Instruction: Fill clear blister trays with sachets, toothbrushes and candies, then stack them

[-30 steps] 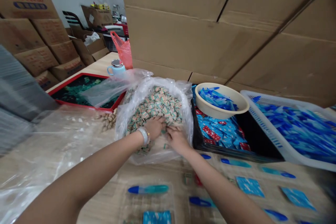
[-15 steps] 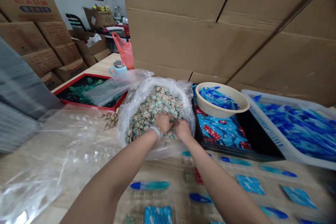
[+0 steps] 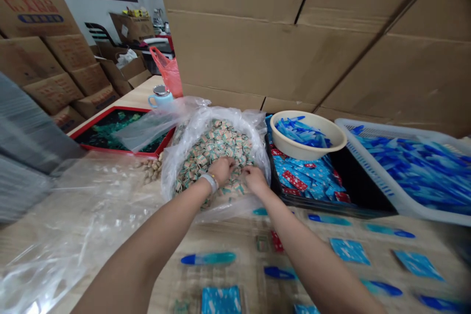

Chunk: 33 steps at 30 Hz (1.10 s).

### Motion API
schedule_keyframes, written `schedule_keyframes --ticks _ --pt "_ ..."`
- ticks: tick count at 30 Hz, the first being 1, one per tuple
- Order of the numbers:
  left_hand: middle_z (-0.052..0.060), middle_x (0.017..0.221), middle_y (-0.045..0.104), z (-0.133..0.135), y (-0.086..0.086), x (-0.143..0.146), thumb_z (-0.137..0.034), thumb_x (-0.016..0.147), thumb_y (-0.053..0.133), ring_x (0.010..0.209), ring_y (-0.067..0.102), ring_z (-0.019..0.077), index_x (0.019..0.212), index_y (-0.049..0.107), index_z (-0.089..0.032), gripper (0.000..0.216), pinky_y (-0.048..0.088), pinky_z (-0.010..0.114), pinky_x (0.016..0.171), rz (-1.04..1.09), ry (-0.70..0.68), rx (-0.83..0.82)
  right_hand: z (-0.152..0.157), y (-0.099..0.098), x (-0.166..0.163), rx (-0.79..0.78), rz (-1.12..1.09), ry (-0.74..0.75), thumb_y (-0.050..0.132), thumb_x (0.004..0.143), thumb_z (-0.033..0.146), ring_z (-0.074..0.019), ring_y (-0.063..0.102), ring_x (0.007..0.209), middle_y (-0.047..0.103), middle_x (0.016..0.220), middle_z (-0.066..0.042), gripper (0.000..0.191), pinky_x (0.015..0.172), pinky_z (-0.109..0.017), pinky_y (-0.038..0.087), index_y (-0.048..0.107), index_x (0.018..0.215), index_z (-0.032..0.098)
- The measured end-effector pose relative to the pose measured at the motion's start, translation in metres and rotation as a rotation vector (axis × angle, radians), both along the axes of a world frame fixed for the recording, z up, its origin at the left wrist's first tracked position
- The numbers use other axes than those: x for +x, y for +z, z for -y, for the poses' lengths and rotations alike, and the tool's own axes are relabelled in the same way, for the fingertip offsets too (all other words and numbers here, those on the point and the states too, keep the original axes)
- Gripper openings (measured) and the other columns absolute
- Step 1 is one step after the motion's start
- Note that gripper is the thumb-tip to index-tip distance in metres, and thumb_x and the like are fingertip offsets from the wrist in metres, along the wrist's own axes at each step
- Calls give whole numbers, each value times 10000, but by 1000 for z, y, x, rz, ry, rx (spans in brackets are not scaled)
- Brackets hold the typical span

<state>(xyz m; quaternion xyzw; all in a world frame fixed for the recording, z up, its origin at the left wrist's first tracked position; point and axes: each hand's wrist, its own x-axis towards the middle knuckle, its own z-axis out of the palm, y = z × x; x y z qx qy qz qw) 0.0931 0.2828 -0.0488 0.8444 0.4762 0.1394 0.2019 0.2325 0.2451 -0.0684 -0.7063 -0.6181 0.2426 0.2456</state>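
Observation:
A clear plastic bag (image 3: 167,171) stands open on the table, filled with small tan-and-green square pieces (image 3: 206,149). Both hands reach into it. My left hand (image 3: 222,170), with a pale band and a thin bracelet at the wrist, rests over the pieces with its fingers curled together. Just right of it, my right hand (image 3: 254,179) has thumb and fingers pinched at the surface of the pile. A narrow gap separates the hands. Whatever lies between the fingertips is too small or hidden to make out.
Right of the bag, a black bin (image 3: 368,191) holds blue and red packets under a cream bowl (image 3: 312,153) of blue pieces. Beyond it is a white basket (image 3: 395,130). Blue pen-like items (image 3: 208,258) and packets (image 3: 221,300) lie in front. A red-rimmed tray (image 3: 77,132) sits left.
My hands have moved slightly apart, the left one leftward, and the fingertips show more clearly. The whole view has shifted a little.

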Motion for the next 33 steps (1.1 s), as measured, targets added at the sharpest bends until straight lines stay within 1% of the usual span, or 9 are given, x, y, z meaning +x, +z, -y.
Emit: schedule_keyframes --ticks 2,5,11,14,16,20,23,27,33 --pt "62 862 626 -2 0 1 -187 734 470 806 562 168 911 603 -167 222 419 263 749 6 -8 -11 -3 -1 -2 -15 -25 -8 459 667 125 -148 541 604 601 618 -41 185 588 -241 406 643 677 136" --pt "58 890 630 -5 1 5 -168 703 494 824 560 169 901 617 -179 233 417 262 761 24 -40 -27 -7 -5 -5 -3 -75 -20 483 649 126 -130 536 591 600 638 -26 165 560 -220 399 622 738 131" --pt "47 857 632 -7 8 1 -128 715 454 808 551 151 872 625 -149 233 423 263 757 89 -12 -56 -2 -2 -4 76 -149 -50 490 642 140 -124 529 646 601 727 -28 255 620 -235 415 595 874 138" --pt "7 715 621 -3 13 -8 -138 711 474 657 542 113 853 615 -129 200 445 227 642 259 3 -243 6 4 -5 185 -310 5 476 671 170 -114 532 691 596 911 -46 383 651 -241 427 536 1049 173" --pt "-19 611 581 5 14 -13 -149 693 509 547 505 87 824 602 -113 165 431 202 548 443 48 -435 11 6 -7 228 -433 90 469 682 184 -111 535 698 592 942 -42 364 652 -240 431 544 1039 183" --pt "-48 555 531 29 11 -17 -120 649 552 465 462 54 763 557 -119 115 397 176 476 738 157 -665 23 6 -8 149 -495 136 461 690 192 -115 532 617 608 732 -19 226 599 -236 429 597 866 151" --pt "-46 554 531 46 8 -18 -132 647 572 465 482 56 743 536 -124 103 397 177 470 844 213 -762 32 7 -5 87 -436 169 478 670 160 -111 525 577 601 669 0 191 572 -231 421 602 815 160" --pt "-37 586 548 59 6 -18 -124 650 581 470 492 52 706 535 -120 73 405 181 482 881 365 -779 40 11 -1 58 -448 89 491 667 179 -109 514 521 561 576 18 137 534 -236 416 589 761 163" --pt "-38 577 548 64 5 -13 -85 669 556 450 478 43 766 549 -109 100 375 151 427 938 448 -705 44 16 -12 -105 -818 108 616 576 357 -101 518 456 537 527 45 249 470 -234 425 537 720 170"
